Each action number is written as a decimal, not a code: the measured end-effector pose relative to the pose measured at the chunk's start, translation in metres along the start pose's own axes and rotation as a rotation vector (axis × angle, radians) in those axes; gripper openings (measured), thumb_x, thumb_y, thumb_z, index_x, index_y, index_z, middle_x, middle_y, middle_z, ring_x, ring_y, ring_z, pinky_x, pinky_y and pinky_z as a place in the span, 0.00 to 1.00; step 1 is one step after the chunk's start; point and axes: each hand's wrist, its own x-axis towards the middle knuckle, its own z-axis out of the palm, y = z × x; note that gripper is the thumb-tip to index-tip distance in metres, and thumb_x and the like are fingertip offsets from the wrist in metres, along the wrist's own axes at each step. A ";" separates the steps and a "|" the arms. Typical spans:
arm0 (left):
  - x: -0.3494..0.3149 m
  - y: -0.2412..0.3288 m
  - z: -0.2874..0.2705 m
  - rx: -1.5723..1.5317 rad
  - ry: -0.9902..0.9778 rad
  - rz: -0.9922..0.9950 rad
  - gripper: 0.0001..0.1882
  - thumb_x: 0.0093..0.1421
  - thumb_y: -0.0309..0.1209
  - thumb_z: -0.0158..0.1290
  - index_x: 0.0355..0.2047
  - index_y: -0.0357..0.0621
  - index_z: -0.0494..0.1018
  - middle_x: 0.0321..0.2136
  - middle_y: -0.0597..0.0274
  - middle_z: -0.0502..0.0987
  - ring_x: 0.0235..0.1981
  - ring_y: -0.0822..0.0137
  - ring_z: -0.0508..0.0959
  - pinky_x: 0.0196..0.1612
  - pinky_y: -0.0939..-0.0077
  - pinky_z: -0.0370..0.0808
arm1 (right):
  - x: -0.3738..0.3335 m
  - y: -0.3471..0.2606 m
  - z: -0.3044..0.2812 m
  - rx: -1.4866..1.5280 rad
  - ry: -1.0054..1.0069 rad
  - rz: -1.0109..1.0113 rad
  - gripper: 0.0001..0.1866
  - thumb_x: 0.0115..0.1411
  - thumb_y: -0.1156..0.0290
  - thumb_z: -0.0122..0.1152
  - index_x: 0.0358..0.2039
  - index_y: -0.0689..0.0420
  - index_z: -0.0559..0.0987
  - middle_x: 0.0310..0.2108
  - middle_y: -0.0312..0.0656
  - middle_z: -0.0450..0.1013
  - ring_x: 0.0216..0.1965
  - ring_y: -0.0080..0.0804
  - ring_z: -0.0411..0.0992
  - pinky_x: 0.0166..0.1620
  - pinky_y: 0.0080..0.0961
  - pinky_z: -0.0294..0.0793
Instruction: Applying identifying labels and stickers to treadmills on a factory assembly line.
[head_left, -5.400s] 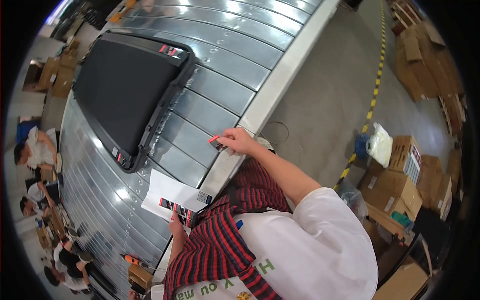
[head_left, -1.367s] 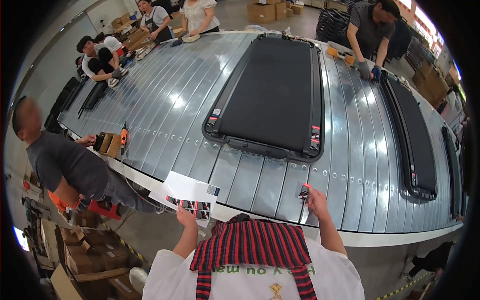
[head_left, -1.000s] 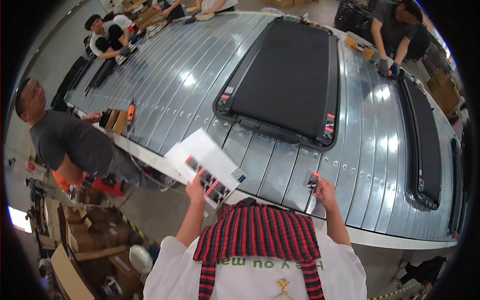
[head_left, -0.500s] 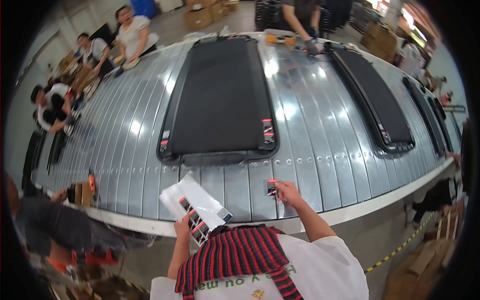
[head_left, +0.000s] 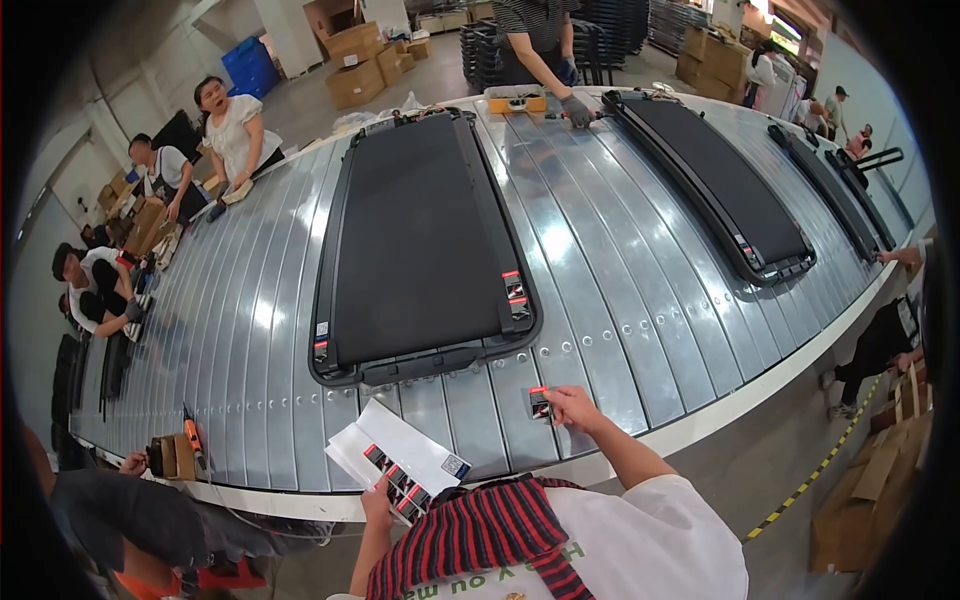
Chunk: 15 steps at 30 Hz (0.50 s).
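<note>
My left hand point(head_left: 378, 503) grips a stack of white sheets point(head_left: 385, 440) low over the table's near edge. Red, black and white stickers point(head_left: 407, 487) run down the top sheet. Further right, my right hand point(head_left: 574, 408) is closed, pinching a single sticker point(head_left: 539, 402) between thumb and fingertips above the metal slats. Beyond both hands lies a flat black treadmill point(head_left: 415, 240), its rounded end towards me. Similar stickers point(head_left: 515, 294) sit on its right near corner, and a smaller label point(head_left: 320, 341) marks the left one. Neither hand touches the treadmill.
Another treadmill point(head_left: 710, 185) lies to the right, where a co-worker's gloved hand point(head_left: 577, 112) works at its far end beside a yellow tray point(head_left: 510, 103). At left stand a cardboard box point(head_left: 178, 457) and an orange power tool point(head_left: 193, 432). Several people surround the slatted table point(head_left: 590, 370).
My view has tilted and turned slightly, so the table sits lower in it. My right hand still pinches the sticker and my left hand still holds the sheets.
</note>
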 end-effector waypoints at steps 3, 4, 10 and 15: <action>-0.002 0.003 0.003 0.007 0.005 0.007 0.20 0.50 0.29 0.51 0.41 0.29 0.65 0.34 0.56 0.72 0.32 0.66 0.72 0.35 0.74 0.69 | 0.000 -0.003 0.001 -0.002 0.006 0.004 0.14 0.53 0.63 0.51 0.18 0.58 0.69 0.08 0.33 0.60 0.06 0.16 0.55 0.15 0.17 0.68; -0.003 0.004 0.002 0.017 0.015 0.012 0.20 0.50 0.29 0.51 0.41 0.28 0.65 0.34 0.57 0.72 0.32 0.66 0.72 0.35 0.74 0.69 | -0.001 -0.004 0.002 -0.008 0.002 0.004 0.14 0.53 0.62 0.51 0.18 0.58 0.69 0.08 0.33 0.60 0.07 0.16 0.55 0.15 0.17 0.68; -0.014 0.014 0.019 0.107 0.099 0.032 0.18 0.49 0.29 0.51 0.39 0.30 0.66 0.32 0.58 0.72 0.31 0.67 0.72 0.34 0.74 0.69 | -0.008 0.000 -0.002 -0.095 0.062 -0.040 0.16 0.51 0.59 0.54 0.18 0.59 0.71 0.08 0.34 0.62 0.08 0.19 0.60 0.13 0.15 0.62; -0.015 0.012 0.003 0.190 0.098 0.124 0.17 0.49 0.28 0.51 0.37 0.28 0.67 0.32 0.57 0.72 0.31 0.67 0.72 0.35 0.76 0.68 | 0.004 0.012 0.004 -0.024 0.001 -0.015 0.15 0.50 0.60 0.55 0.19 0.60 0.71 0.09 0.34 0.63 0.10 0.21 0.62 0.15 0.17 0.65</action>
